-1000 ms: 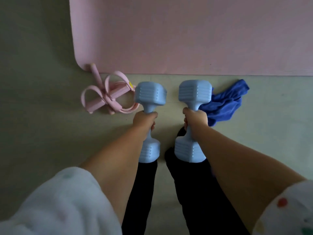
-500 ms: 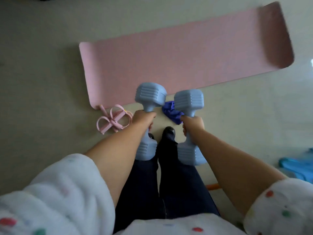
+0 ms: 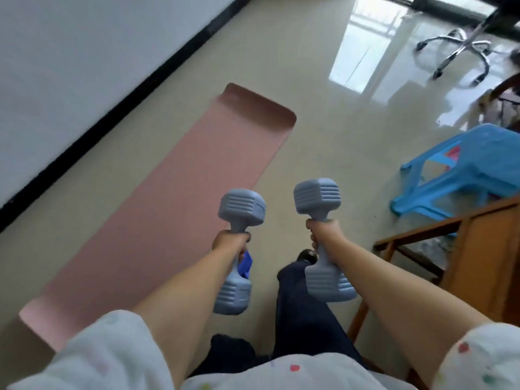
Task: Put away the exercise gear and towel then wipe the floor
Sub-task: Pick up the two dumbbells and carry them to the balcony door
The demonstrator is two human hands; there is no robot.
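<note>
My left hand (image 3: 229, 243) grips the handle of a grey-blue dumbbell (image 3: 242, 209), held upright above the floor. In my right hand (image 3: 323, 230) I hold a second grey-blue dumbbell (image 3: 316, 199) the same way, a little higher. A pink exercise mat (image 3: 174, 192) lies unrolled on the floor to the left, running away toward the wall. Only a small piece of the blue towel (image 3: 245, 265) shows on the floor behind my left wrist. The pink resistance band is out of sight.
A blue plastic stool (image 3: 461, 170) stands at the right. Below it is a brown wooden piece of furniture (image 3: 484, 249), close to my right arm. An office chair base (image 3: 455, 49) is far back right. A white wall with black skirting (image 3: 135, 88) runs along the left.
I have stood up and turned right with both dumbbells lifted off the floor. The mat now lies at a slant to my left, and the stool and wooden furniture have come into view.
</note>
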